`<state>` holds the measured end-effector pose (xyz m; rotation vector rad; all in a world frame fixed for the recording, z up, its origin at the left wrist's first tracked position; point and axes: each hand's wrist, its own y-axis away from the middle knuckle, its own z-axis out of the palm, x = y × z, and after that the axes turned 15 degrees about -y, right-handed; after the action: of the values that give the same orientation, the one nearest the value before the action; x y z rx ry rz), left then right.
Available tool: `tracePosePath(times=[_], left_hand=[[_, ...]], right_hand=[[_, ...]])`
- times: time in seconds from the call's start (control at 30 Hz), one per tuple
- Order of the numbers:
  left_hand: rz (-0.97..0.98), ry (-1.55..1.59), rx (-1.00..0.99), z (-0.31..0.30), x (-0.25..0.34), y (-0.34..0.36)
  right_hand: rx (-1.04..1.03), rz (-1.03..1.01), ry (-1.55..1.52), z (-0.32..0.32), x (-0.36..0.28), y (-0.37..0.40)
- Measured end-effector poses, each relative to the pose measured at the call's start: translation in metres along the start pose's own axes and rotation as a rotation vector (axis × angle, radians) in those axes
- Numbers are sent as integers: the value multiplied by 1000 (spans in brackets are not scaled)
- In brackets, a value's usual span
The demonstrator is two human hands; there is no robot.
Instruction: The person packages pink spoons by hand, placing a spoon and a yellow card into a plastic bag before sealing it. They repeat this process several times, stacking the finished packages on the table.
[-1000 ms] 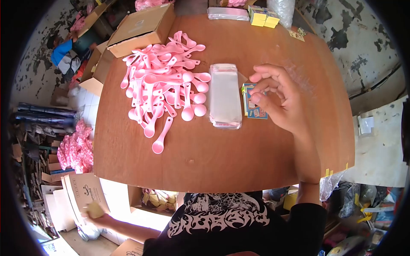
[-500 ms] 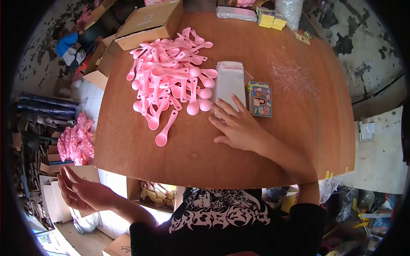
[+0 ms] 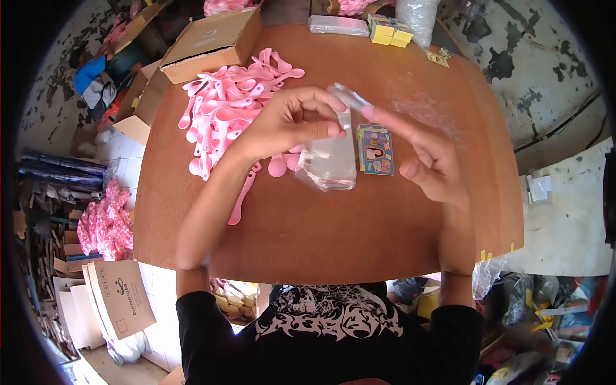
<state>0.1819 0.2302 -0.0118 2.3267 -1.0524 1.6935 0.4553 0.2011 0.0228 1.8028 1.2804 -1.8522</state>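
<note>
My left hand (image 3: 292, 122) is raised over the table, thumb and fingers closed on the top of a clear plastic bag (image 3: 327, 170). The bag hangs in front of the stack of clear bags, and the two are hard to tell apart. My right hand (image 3: 433, 154) is held opposite, thumb apart and index finger stretched out. That fingertip touches the bag's clear flap (image 3: 351, 97), which is blurred. A pile of pink measuring spoons (image 3: 221, 106) lies left of the bag, partly behind my left forearm. Small printed cards (image 3: 377, 151) are stacked on the right.
A cardboard box (image 3: 212, 42) stands at the table's back left. Packed plastic bags (image 3: 339, 25) and yellow card stacks (image 3: 389, 31) lie along the back edge. Loose clear strips (image 3: 430, 112) are scattered at right. A person in blue (image 3: 93, 77) is at far left.
My left hand has come up from beside the table and now grips a clear bag. My right hand has lifted off the bag stack and moved right. The view has shifted slightly.
</note>
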Motion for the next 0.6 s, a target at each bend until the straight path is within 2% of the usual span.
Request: tracePosePath(times=[0.03, 0.07, 0.13, 0.17, 0.2, 0.27, 0.33, 0.4, 0.43, 0.5, 0.6], left_hand=[[-56, 23, 55, -1, 7, -2], [-113, 45, 110, -1, 10, -4], [-56, 59, 149, -5, 10, -6], [-79, 45, 224, -7, 13, -5], [-102, 30, 300, -9, 16, -5], [-81, 149, 304, -10, 25, -4], [-97, 141, 316, -14, 26, -1], [-95, 102, 318, -20, 22, 2], [-94, 61, 317, -22, 21, 4], [-88, 59, 335, -22, 23, 6], [-97, 32, 330, -23, 24, 8]], right_hand=[[136, -95, 3, 5, 6, -1], [139, -89, 8, 6, 9, 2], [204, 80, 654, 6, 16, 7], [93, 23, 865, 2, 30, 13], [91, 26, 870, 2, 38, 20], [-52, 162, 1107, 7, 49, 35], [-46, 158, 1133, 6, 63, 41], [60, 173, 1009, 1, 73, 43], [53, 172, 1010, -4, 77, 42], [82, 164, 771, -14, 82, 38], [58, 180, 764, -20, 81, 34]])
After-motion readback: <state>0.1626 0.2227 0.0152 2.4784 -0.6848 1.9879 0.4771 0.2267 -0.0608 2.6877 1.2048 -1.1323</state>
